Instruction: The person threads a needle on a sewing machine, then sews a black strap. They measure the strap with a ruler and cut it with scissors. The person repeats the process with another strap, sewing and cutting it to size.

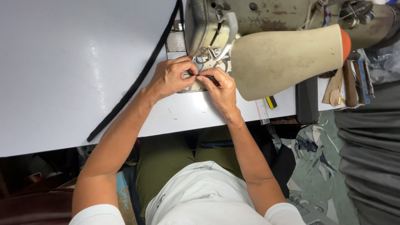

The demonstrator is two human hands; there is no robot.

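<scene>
Left grip (171, 78) and right grip (221, 89), fingertips pinched together (forearms converging).

Lighting is bright and even, coming from above. My white table (62, 62) takes a broad soft glare near its middle, with a faint vertical streak of reflection; surface detail there is washed out. Shadows are short and soft: a thin one under my left hand (171, 77) and right hand (221, 89), a denser one below the sewing machine (250, 21). Below the table edge the exposure drops sharply; the lower left corner is nearly black. Focus is sharp at the centre. The table edge bows slightly, indicating wide-angle distortion. No motion blur is visible.
</scene>
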